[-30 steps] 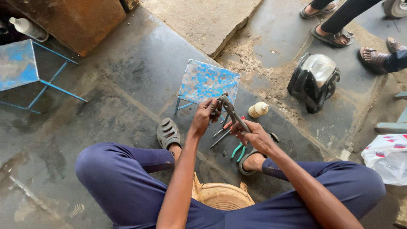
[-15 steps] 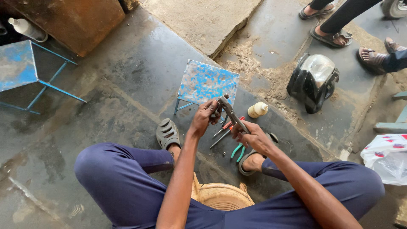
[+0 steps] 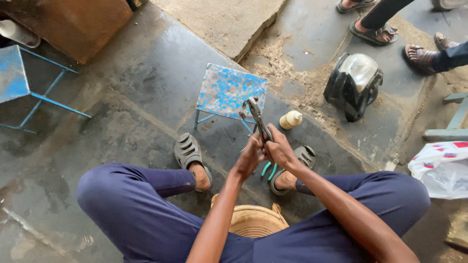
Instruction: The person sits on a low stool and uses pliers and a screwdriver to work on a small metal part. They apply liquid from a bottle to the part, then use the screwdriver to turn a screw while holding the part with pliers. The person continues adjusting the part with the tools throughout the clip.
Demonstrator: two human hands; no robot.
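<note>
Steel tool, dark and greasy, is held up between both hands over the wet concrete floor, just in front of the small blue-speckled stool. It looks like a pair of large pliers or a plier wrench, head pointing away from the person. Left hand is closed around the lower handle end; right hand is closed on it too, the two hands touching, knuckles up.

Judgement on doing this well: keep both grips low on the handles for leverage, wrists in line with the tool, head kept clear of the stool edge. The tool looks oily, so a firm wrap matters; a slip would send it toward the sandalled feet below.

Hard to make out:
- whether the jaws hold any small part; the head is too dark against the stool
- handles are fully covered by the hands
- green-handled tool on the floor is mostly hidden behind the hands
- small cream bottle beside the stool, contents unknown
- wooden seat is half covered by the legs
- helmet lies well apart; other people's feet are cut off at the top edge
</note>
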